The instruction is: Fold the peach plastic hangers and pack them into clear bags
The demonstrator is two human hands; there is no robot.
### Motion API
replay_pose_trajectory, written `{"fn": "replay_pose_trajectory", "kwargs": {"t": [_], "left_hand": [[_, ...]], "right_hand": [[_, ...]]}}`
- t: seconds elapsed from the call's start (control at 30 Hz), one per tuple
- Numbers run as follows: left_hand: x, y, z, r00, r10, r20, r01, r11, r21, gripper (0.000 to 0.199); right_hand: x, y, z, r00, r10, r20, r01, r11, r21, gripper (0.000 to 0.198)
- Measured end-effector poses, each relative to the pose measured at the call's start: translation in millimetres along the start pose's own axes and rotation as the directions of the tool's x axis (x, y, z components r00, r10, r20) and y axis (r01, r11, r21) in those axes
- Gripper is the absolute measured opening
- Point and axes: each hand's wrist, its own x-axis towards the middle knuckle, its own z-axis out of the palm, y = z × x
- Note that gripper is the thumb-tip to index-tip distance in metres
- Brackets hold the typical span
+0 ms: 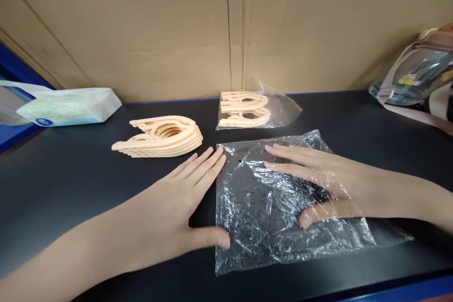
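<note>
A clear plastic bag lies spread and wrinkled on the dark table in front of me. My left hand is open, its fingertips and thumb resting on the bag's left edge. My right hand is also open, fingers apart; shiny film crosses it, and it appears to be inside the bag from the right side. Beyond my left fingers sits a stack of several peach-coloured folding clothes hangers. Behind the spread bag, more peach hangers lie in another clear bag.
At the far left lies a soft pack of tissues. A transparent bag with pale straps stands at the far right. Cardboard forms a wall along the back of the black table, which has blue edging.
</note>
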Motion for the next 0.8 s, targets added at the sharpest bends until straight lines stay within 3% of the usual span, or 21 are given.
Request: {"fn": "replay_pose_trajectory", "kwargs": {"t": [0.13, 0.6, 0.8], "left_hand": [[-2, -4, 4, 0.999, -0.011, 0.048, 0.013, 0.999, -0.039, 0.129], [-4, -8, 2, 0.995, -0.043, 0.091, 0.051, 0.995, -0.089, 0.136], [-7, -10, 3, 0.998, -0.041, 0.049, 0.044, 0.996, -0.072, 0.137]], "right_hand": [[-1, 0, 0, 1.000, -0.003, 0.003, 0.003, 1.000, -0.015, 0.089], [2, -6, 5, 0.990, -0.092, -0.103, 0.085, 0.994, -0.069, 0.095], [-6, 2, -11, 0.999, -0.041, 0.007, 0.041, 0.999, 0.012, 0.092]]}}
